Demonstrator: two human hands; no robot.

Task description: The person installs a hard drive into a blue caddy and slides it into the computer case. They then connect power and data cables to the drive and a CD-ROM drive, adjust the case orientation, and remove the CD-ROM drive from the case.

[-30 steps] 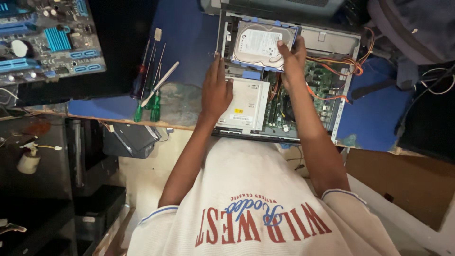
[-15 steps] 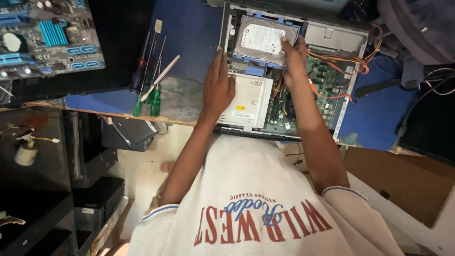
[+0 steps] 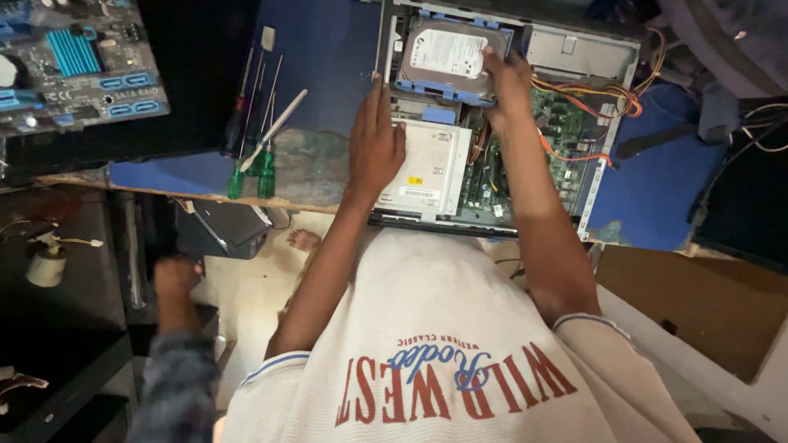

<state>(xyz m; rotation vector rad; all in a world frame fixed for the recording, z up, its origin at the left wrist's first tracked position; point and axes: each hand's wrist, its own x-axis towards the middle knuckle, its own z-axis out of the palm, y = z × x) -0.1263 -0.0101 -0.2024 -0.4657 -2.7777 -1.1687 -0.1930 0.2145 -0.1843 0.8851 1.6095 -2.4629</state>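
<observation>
Two hands worked inside the open computer case [image 3: 607,176] on the blue desk. Its hard drive [image 3: 447,53] lay flat in a blue tray, long side running across. Right hand [image 3: 507,82] gripped the drive's near corner; left hand [image 3: 375,139] lay flat, open, on the silver box [image 3: 427,168] just below.

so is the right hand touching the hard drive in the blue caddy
Touching. The head view shows the right hand with its fingers resting on the right edge of the hard drive, no gap between them.
</observation>
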